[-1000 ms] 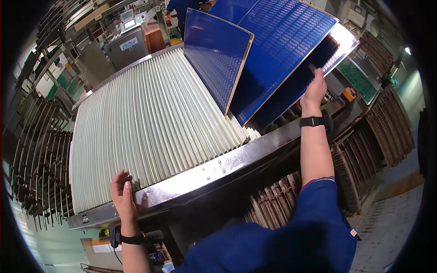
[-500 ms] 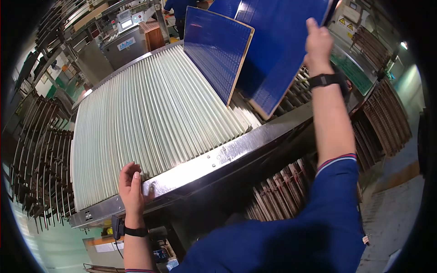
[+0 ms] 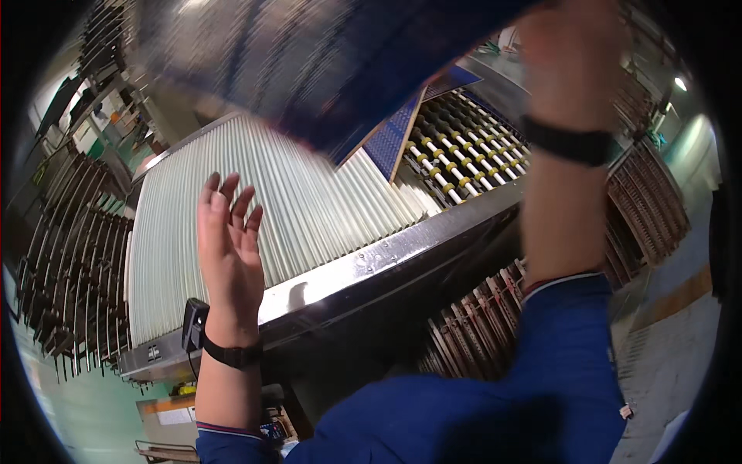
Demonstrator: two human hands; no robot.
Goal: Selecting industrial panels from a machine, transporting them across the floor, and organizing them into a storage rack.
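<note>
My right hand [image 3: 572, 39], smeared by motion at the top, grips the right edge of a large, thin blue circuit board panel [image 3: 309, 69]. The panel hangs tilted over white rollers [image 3: 309, 201], its surface blurred and glossy. My left hand [image 3: 234, 240] is raised over the near side of those rollers with its fingers spread, apart from the panel and holding nothing. A second blue panel [image 3: 392, 143] with a pale tan edge shows partly behind the held one, resting at the right end of the white rollers.
A shiny metal rail [image 3: 371, 259] runs along the conveyor's near side. Rods with yellow wheels [image 3: 464, 151] lie right of the white rollers. Brown slatted racks [image 3: 479, 321] stand below the rail, with more racks [image 3: 649, 185] at the right and dark racks [image 3: 69, 263] at the left.
My right hand has lifted the panel up and swung it left and nearer, uncovering the wheeled rods. My left hand has risen from beside the rail, its fingers opening out.
</note>
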